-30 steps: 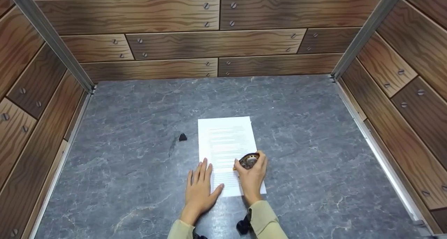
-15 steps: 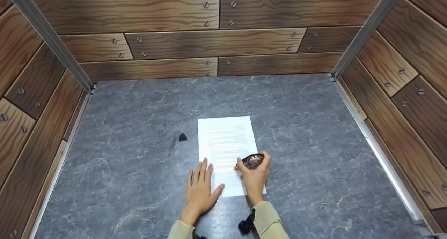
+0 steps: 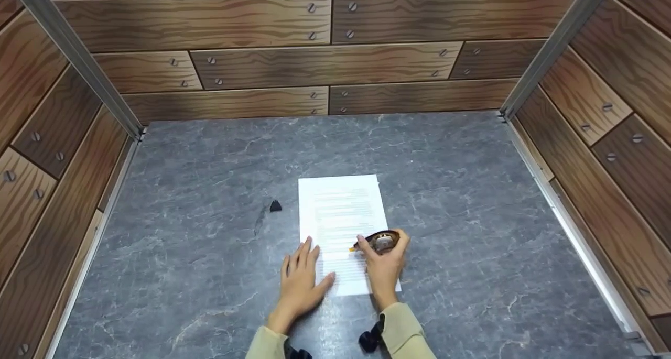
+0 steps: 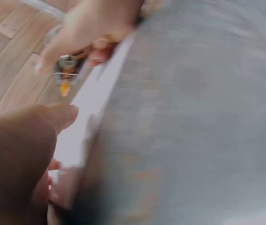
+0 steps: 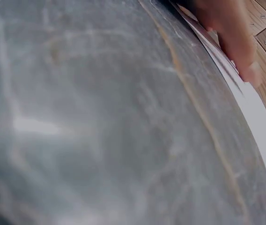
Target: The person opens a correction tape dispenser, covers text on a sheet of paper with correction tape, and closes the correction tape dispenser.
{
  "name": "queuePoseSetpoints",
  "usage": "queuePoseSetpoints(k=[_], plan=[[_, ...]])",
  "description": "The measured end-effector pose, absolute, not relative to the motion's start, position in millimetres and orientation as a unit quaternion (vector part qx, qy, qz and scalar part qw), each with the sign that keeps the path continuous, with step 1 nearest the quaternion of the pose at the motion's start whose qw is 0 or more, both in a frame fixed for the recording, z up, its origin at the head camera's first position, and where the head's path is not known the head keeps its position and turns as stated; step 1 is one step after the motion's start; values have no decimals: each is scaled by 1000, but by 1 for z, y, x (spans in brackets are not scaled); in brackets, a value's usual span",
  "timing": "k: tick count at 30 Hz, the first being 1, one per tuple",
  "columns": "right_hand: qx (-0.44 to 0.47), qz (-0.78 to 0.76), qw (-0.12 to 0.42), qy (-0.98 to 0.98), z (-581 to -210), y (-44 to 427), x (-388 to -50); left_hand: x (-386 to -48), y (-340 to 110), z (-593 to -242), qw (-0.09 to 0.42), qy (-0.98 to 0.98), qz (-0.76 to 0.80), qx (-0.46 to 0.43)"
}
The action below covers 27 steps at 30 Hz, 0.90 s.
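Note:
My right hand (image 3: 385, 267) grips a correction tape (image 3: 382, 241) between thumb and fingers. It has a dark, see-through rounded body and an orange tip that points left, at the printed lines of a white sheet of paper (image 3: 343, 207). Whether the tip touches the paper cannot be told. My left hand (image 3: 300, 285) lies flat over the sheet's lower left edge, fingers straight and thumb spread. In the left wrist view, the correction tape (image 4: 67, 70) shows its clear casing under the right hand. The right wrist view catches the left hand (image 5: 236, 40) by the paper's edge.
A small black cap-like piece (image 3: 276, 206) lies on the grey marbled tabletop (image 3: 199, 191), left of the sheet. Wood-patterned panels (image 3: 262, 68) enclose the back and both sides, with metal posts at the corners.
My right hand has shifted slightly right, and the correction tape has turned so more of its orange tip shows on the left. The left hand stays nearly still on the paper.

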State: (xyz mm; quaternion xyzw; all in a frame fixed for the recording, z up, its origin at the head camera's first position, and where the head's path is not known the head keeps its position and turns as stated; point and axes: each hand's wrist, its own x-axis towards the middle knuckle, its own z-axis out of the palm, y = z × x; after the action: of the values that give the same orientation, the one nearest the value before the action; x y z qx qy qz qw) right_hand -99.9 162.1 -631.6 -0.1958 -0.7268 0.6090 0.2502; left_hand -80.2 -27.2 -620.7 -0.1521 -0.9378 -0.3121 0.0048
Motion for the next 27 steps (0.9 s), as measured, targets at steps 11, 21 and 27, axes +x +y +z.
queuePoseSetpoints(k=[11,21,27], plan=[[-201,764,202,-579,-611,161,-108,-168,-75,-593,237,-860,-434,-126],[-213,818,183,-502,-597,146,-102,-215,-100,-599,131,-885,-439,-79],[-218,845,137,-469,-604,140,-94,-221,-101,-610,141,-890,-425,-89]])
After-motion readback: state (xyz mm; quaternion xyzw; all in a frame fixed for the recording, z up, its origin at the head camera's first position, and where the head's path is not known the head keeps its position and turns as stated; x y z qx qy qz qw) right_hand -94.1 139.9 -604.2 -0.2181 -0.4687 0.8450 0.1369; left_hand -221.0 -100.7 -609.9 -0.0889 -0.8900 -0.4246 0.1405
